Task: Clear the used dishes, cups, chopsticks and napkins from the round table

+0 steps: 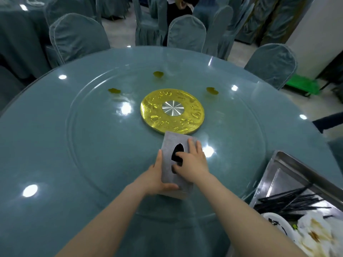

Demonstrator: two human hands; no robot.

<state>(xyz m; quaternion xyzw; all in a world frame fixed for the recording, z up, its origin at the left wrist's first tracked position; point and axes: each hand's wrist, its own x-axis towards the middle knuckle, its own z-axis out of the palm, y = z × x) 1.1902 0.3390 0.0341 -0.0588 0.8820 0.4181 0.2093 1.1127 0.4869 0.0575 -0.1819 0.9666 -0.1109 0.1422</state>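
While the left hand [157,175] grips the tissue box [176,164], right hand [191,162] fingers [178,154] curl into its slot.

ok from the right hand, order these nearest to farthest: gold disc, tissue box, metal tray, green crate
From the right hand:
1. tissue box, under the hand, which is touching it.
2. gold disc, just beyond the box at the table centre.
3. metal tray, off to the right at the table edge.
4. green crate, on the floor, far right.
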